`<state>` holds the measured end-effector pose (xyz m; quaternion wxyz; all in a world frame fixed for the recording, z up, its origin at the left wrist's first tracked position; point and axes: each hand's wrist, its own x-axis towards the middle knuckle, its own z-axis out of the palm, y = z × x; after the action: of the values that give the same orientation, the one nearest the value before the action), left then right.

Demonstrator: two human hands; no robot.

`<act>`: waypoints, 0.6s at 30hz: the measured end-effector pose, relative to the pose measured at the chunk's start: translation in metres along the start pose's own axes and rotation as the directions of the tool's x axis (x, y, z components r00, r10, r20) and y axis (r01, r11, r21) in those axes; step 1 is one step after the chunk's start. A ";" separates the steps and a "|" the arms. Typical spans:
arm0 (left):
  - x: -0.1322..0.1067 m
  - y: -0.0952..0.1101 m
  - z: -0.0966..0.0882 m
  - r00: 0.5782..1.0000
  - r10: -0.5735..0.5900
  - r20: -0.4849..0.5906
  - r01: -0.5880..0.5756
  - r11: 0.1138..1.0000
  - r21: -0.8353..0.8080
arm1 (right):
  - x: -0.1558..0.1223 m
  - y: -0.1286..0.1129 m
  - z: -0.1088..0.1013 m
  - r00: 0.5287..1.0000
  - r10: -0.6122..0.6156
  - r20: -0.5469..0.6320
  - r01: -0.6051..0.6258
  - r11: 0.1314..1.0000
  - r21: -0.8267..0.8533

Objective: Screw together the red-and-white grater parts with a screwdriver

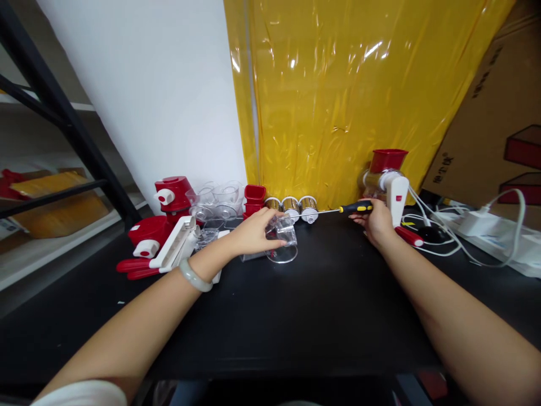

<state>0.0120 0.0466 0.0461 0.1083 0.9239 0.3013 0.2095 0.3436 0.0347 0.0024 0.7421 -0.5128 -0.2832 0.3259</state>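
My left hand is closed around a clear plastic housing, whose round rim faces down near the tabletop. My right hand grips a screwdriver by its black and yellow handle. The long shaft points left, and its tip meets the upper part of the housing; whether it sits on a screw is too small to tell. Just behind the hands stand several metal grater drums with white ends. A red hopper is beside them, partly behind my left hand.
Red grater bases and white crank handles lie at left, beside stacked clear housings. An assembled rotary grater stands right, near white cables and a power strip. Yellow plastic curtain hangs behind the black table.
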 end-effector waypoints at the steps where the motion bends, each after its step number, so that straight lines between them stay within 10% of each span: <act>1: 0.000 0.000 0.001 1.000 0.000 -0.007 0.000 1.000 -0.007 | 0.000 0.000 0.000 1.000 -0.007 -0.002 0.007 1.000 0.003; 18: 0.000 0.003 0.005 0.999 -0.015 -0.029 0.015 1.000 -0.006 | -0.002 0.003 -0.003 0.998 -0.051 0.030 0.051 0.998 0.026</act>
<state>0.0159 0.0437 0.0429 0.1081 0.9182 0.3091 0.2229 0.3437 0.0325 -0.0012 0.7521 -0.4910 -0.3033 0.3181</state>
